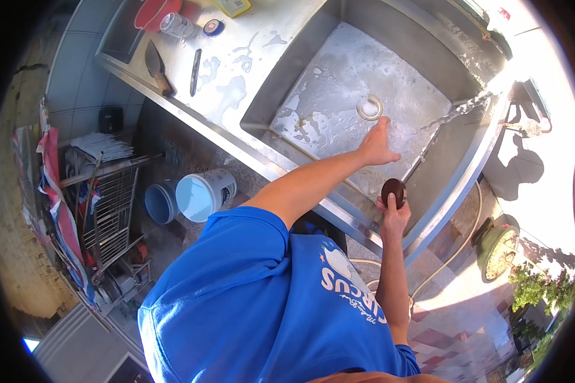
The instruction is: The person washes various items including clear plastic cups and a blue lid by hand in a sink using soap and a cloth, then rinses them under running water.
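My left hand [377, 143] reaches out over the wet steel sink [287, 76], fingers apart and holding nothing, just below the round drain ring [370, 107]. A thin stream of water [457, 112] runs from the tap at the right rim toward that hand. My right hand [393, 214] is at the sink's near edge, closed around a dark brown, rounded, egg-shaped thing [393, 189] that sticks up above the fingers.
On the wet counter to the left lie a cleaver [156, 67] and a dark slim tool [195, 71], with a red bowl [156, 11], a jar [176, 25] and a small blue tin [212, 27] behind. A white bucket [204, 191], a blue bucket [161, 203] and a wire rack [112, 210] stand on the floor.
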Demonstrator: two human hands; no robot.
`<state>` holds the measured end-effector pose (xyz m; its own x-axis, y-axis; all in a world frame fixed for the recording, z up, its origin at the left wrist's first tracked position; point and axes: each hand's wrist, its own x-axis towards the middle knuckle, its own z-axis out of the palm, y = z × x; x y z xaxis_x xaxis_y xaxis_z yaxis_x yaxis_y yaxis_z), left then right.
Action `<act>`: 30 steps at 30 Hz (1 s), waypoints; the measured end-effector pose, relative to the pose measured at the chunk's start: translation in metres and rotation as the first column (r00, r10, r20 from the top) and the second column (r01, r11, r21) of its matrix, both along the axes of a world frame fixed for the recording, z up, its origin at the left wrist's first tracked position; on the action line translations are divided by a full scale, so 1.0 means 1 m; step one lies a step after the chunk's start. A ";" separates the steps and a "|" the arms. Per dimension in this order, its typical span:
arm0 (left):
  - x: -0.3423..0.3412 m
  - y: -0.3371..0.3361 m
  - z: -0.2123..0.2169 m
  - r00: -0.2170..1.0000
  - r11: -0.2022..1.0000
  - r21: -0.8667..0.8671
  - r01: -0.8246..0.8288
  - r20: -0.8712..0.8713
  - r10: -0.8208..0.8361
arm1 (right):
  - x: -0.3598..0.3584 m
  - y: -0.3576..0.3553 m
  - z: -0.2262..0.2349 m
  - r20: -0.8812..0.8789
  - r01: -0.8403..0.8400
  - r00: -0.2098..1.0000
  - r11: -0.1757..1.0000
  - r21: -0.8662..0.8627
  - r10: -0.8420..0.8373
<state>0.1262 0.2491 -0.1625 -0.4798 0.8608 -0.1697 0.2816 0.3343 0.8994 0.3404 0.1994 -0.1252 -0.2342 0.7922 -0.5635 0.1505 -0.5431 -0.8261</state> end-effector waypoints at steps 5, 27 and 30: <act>0.009 0.008 0.017 0.966 0.970 -0.243 -0.025 0.244 0.086 | 0.004 -0.001 0.003 0.057 -0.105 0.993 0.993 0.058 0.101; -0.005 0.008 0.011 0.965 0.989 -0.146 -0.039 0.252 0.075 | 0.015 0.008 0.011 0.016 0.077 0.997 0.987 -0.139 -0.076; -0.003 0.006 0.013 0.982 0.998 0.039 -0.044 0.183 0.036 | 0.014 0.009 0.006 -0.004 0.128 0.992 0.978 -0.163 -0.130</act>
<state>0.1236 0.2554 -0.1490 -0.4787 0.8497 -0.2211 0.0991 0.3025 0.9480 0.3541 0.2086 -0.1191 -0.1450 0.7148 -0.6841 0.0596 -0.6839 -0.7272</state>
